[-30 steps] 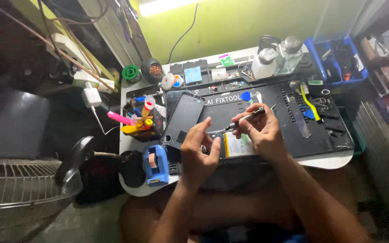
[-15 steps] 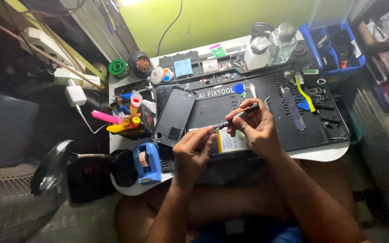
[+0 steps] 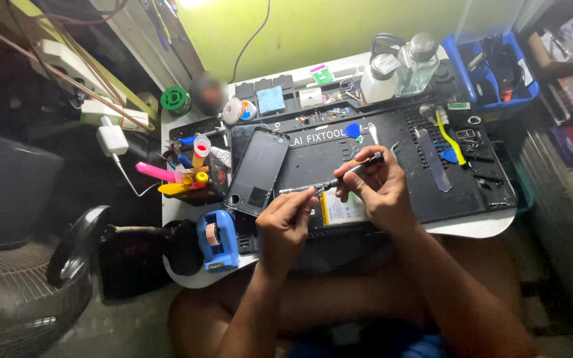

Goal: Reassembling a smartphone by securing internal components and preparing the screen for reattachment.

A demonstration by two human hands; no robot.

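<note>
A small white table (image 3: 479,229) carries a black repair mat (image 3: 392,159) that covers most of its top. On the mat's left part a dark phone screen panel (image 3: 258,171) lies tilted, face up. Near the mat's front edge lies an opened phone (image 3: 343,209) with its pale battery showing. The right hand (image 3: 381,192) pinches a slim screwdriver (image 3: 353,171), fingers closed around its shaft, tip angled down toward the opened phone. The left hand (image 3: 286,222) has curled fingers steadying the phone's left edge. A blue tape dispenser (image 3: 218,240) stands at the table's front left corner.
</note>
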